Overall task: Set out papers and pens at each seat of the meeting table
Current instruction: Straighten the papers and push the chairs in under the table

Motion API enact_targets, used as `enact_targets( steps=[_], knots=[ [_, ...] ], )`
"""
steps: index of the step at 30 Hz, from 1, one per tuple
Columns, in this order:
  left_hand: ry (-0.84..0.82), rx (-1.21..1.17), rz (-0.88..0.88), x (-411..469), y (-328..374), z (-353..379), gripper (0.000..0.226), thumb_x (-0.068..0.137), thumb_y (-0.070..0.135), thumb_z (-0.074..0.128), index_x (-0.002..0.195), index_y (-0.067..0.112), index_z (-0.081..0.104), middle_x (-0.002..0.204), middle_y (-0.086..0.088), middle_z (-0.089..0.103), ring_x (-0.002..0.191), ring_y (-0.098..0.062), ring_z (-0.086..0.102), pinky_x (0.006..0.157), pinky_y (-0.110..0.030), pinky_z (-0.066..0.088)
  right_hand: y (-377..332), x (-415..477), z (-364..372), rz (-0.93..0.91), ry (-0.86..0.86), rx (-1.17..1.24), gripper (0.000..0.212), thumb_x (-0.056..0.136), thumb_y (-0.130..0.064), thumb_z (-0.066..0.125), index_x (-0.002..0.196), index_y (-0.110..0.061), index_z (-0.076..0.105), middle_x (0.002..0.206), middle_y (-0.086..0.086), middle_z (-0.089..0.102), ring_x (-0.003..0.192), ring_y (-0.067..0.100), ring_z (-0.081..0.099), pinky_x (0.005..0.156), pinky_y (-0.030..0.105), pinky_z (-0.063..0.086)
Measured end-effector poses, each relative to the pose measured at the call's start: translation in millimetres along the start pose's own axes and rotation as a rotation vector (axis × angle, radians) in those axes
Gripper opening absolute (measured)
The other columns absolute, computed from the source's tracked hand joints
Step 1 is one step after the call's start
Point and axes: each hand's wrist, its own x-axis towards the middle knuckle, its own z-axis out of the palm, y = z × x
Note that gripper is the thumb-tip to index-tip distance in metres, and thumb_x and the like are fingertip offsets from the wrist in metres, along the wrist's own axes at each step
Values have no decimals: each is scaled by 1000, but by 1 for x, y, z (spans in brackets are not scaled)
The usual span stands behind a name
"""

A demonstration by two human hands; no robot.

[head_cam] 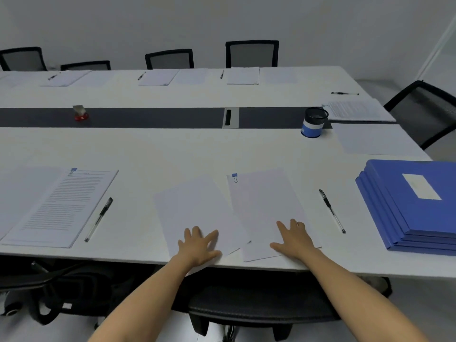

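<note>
At table edge (pixel 123 258), fingers (pixel 196 232) splayed, L hand (pixel 198 248) on sheets (pixel 192 206), R hand (pixel 294 240) on clipped papers (pixel 264 201).

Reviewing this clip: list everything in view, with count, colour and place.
Meeting table: one, white, dark centre strip.
Chairs: at least six, black, around table.
Paper sets: about six, white, at visible seats.
Pens: six, black, beside paper sets.
Binder clips: two, blue, on near sets.
Folders: one stack, blue, near right.
Pen pot: one, black-blue, on strip.
Red holder: one, on strip, left.
Bag: one, black, under table.
Left hand: flat on plain sheets.
Right hand: flat on clipped set.
</note>
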Motion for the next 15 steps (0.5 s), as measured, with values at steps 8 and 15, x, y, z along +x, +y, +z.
enact_targets(
  steps=[8,15],
  knots=[
    [-23,15,106,12,-37,-10,68,82,46,57,142,45,27,152,-10,9,141,-35,1,112,-55,13,-13,5,-5,73,-34,-24,75,90,-56,43,150,-26,9,150,18,13,137,37,16,108,39,30],
    [-48,-21,160,20,-56,-17,70,80,38,62,142,47,29,158,-7,-3,144,-34,-12,115,-53,1,-19,3,-8,95,-40,-12,73,88,-52,49,147,-23,17,146,15,20,134,34,20,101,37,37]
  ],
)
